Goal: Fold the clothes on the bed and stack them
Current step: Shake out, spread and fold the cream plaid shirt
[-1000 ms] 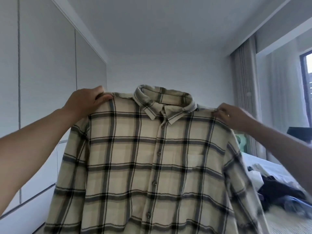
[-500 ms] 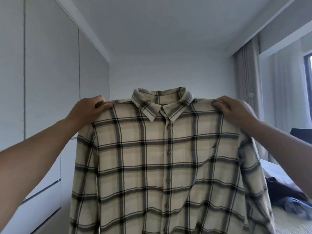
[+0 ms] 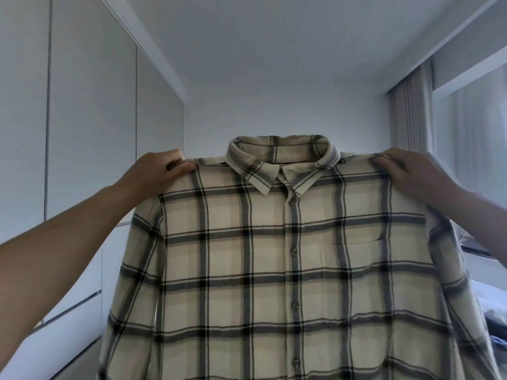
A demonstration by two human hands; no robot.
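A cream shirt with dark plaid lines hangs upright in front of me, its buttoned front and collar facing me. My left hand pinches the shirt's left shoulder seam. My right hand grips the right shoulder seam. Both sleeves droop down at the sides. The shirt's lower hem runs out of view at the bottom. The shirt hides most of the bed.
White wardrobe doors line the left wall. A grey curtain hangs at the right beside a window. A strip of the bed with bluish bedding shows at the lower right edge.
The shirt and both hands have shifted right and lower in view as the camera tilted up. The shirt now hangs squarer and flatter. The dark clothes on the bed are now hidden.
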